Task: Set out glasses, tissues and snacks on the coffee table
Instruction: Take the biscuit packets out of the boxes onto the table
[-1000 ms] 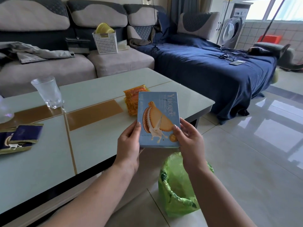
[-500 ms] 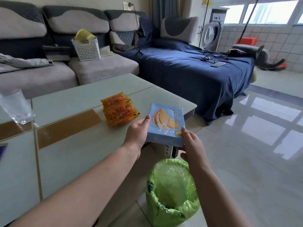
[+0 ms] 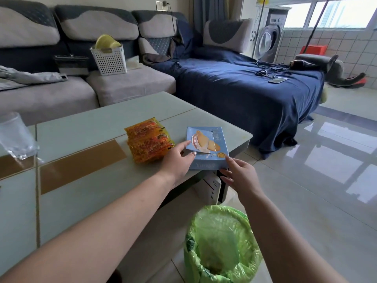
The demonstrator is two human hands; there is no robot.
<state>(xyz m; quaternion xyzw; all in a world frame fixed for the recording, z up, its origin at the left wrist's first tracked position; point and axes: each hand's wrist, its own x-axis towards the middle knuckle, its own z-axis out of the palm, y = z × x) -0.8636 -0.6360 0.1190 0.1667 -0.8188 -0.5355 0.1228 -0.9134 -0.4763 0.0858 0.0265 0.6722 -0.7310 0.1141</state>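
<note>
A light-blue biscuit box [image 3: 216,137] lies flat near the right corner of the pale glass coffee table [image 3: 102,123]. My left hand [image 3: 177,162] rests its thumb and a fingertip on the box's near left edge. My right hand [image 3: 241,176] touches the box's near right corner with a straight fingertip, the other fingers relaxed. An orange snack pack [image 3: 150,145] lies just left of the box. A clear glass [image 3: 15,135] stands at the table's far left.
A bin lined with a green bag [image 3: 222,248] stands on the tiled floor below the table's corner. Behind the table is a grey sofa with a white basket [image 3: 109,60]. To the right, a blue-covered couch [image 3: 234,88] holds a phone [image 3: 277,80] and cables.
The box, held upright in both hands a second ago, has gone down flat onto the table beside the orange pack. Both hands have loosened to fingertip contact.
</note>
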